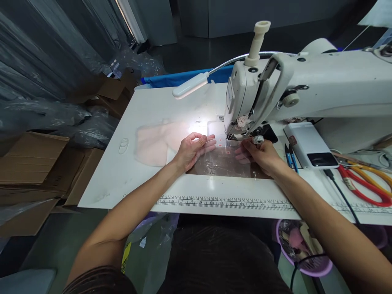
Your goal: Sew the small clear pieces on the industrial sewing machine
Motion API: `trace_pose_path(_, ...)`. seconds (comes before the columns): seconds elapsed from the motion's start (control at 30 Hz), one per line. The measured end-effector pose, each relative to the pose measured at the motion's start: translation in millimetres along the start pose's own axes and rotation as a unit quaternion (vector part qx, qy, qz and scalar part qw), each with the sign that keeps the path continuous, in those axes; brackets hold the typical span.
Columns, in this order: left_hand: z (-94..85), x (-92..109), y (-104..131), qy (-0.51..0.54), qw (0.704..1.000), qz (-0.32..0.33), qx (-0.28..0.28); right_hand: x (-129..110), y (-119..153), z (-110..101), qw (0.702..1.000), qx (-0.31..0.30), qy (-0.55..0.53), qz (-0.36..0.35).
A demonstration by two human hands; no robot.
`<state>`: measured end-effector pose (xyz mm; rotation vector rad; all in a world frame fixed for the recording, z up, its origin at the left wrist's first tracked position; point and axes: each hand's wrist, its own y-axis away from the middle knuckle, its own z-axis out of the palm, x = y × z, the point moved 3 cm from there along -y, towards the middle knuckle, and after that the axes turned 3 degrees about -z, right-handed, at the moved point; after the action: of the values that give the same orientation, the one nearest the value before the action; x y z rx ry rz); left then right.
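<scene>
A white sewing machine (330, 81) stands on the white table (171, 188), its needle area lit by a small lamp (190, 85). Below the needle lies a sheer brownish piece of fabric (211, 163). My left hand (194, 151) pinches its upper left edge between thumb and fingers. Right of the needle, my right hand (257, 154) pinches the sheer material too, its other fingers showing through it. Pale pink sheer fabric (153, 143) lies flat on the table to the left.
A white power bank (310, 145), blue snips (290, 157) and red-handled scissors (364, 188) lie at the right. A printed ruler (226, 202) runs along the front edge. Cardboard boxes (33, 163) stand on the left; a purple basket (324, 267) sits below the table.
</scene>
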<state>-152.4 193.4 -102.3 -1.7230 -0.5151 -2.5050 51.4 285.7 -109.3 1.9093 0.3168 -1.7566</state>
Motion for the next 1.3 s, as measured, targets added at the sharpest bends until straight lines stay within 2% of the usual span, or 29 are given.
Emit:
trace_pose_path(0.17,-0.4,-1,-2,-0.007,1.000,0.030,0.006,5,-4,-1,1.000,0.013,-0.021,-0.010)
trace_pose_path(0.23,-1.7,0,-2,-0.041,0.998,0.042,0.010,6,-2,-4,1.000,0.005,0.008,-0.014)
trace_pose_path(0.3,-2.9,3,1,-0.118,0.992,0.052,0.012,0,5,-10,0.992,0.016,0.110,-0.059)
trace_pose_path(0.33,-2.9,6,5,-0.170,0.984,0.059,0.012,-5,11,-13,0.977,0.042,0.184,-0.098)
trace_pose_path(0.4,-0.3,12,15,-0.283,0.954,0.093,0.018,-18,27,-16,0.928,0.096,0.317,-0.172)
trace_pose_path(0.43,3.1,16,23,-0.333,0.934,0.123,0.024,-22,35,-14,0.919,0.091,0.339,-0.178)
trace_pose_path(0.47,8.3,19,31,-0.376,0.913,0.158,0.025,-23,41,-9,0.933,0.044,0.323,-0.149)
trace_pose_path(0.53,23.6,21,47,-0.431,0.873,0.229,-0.003,-17,49,9,0.975,-0.088,0.204,-0.024)
trace_pose_path(0.6,42.0,19,61,-0.449,0.845,0.276,-0.092,-12,54,28,0.980,-0.174,0.073,0.063)
trace_pose_path(0.67,56.0,18,71,-0.445,0.819,0.308,-0.189,-11,54,44,0.975,-0.212,0.005,0.064)
trace_pose_path(0.7,59.4,19,75,-0.442,0.808,0.323,-0.218,-11,54,49,0.971,-0.232,-0.008,0.053)
trace_pose_path(0.8,55.4,31,77,-0.444,0.791,0.354,-0.228,-13,62,59,0.938,-0.341,-0.004,0.066)
trace_pose_path(0.87,46.8,38,75,-0.456,0.794,0.319,-0.244,-16,72,57,0.902,-0.424,0.014,0.079)
trace_pose_path(0.93,38.1,40,76,-0.455,0.808,0.234,-0.293,-18,81,48,0.870,-0.485,0.022,0.087)
trace_pose_path(1.03,27.9,35,77,-0.425,0.831,0.104,-0.344,-16,80,23,0.850,-0.514,0.019,0.110)
trace_pose_path(1.1,22.6,32,74,-0.404,0.852,0.063,-0.328,-14,68,5,0.859,-0.498,0.028,0.116)
trace_pose_path(1.17,17.3,30,65,-0.375,0.882,0.043,-0.284,-14,50,-8,0.880,-0.460,0.046,0.107)
trace_pose_path(1.3,3.1,24,32,-0.289,0.942,0.014,-0.169,-16,13,-16,0.937,-0.332,0.071,0.081)
